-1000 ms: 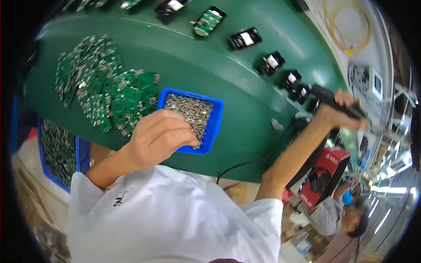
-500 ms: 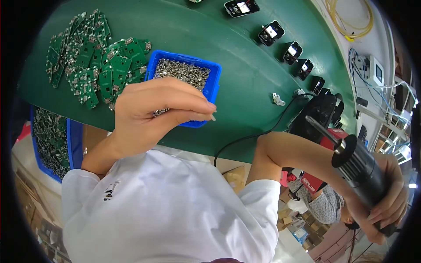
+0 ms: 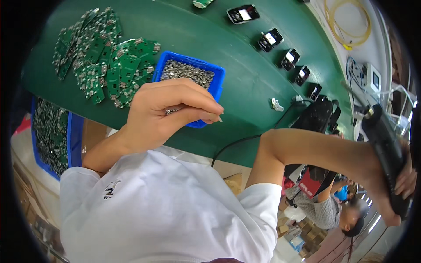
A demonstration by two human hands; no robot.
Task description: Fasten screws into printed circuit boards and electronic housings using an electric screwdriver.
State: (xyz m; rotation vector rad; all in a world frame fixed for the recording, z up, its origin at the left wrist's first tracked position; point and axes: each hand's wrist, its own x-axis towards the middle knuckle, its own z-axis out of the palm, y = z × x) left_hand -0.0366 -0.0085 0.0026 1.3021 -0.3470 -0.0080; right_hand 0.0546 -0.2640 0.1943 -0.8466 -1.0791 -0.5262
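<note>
Left hand (image 3: 169,111) pinches what look like small screws (image 3: 172,110); right hand (image 3: 397,184) grips a black screwdriver (image 3: 386,149).

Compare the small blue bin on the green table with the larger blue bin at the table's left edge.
The small blue bin sits on the green table and holds small silvery metal parts; the larger blue bin sits off the table's edge and holds green circuit boards. The left hand hovers over the small one; none nears the larger. Both are blue and open-topped.

A small grey box with a pale screen (image 3: 375,80) stands at the far right edge; a red package (image 3: 309,187) sits below the worktop (image 3: 245,79).
</note>
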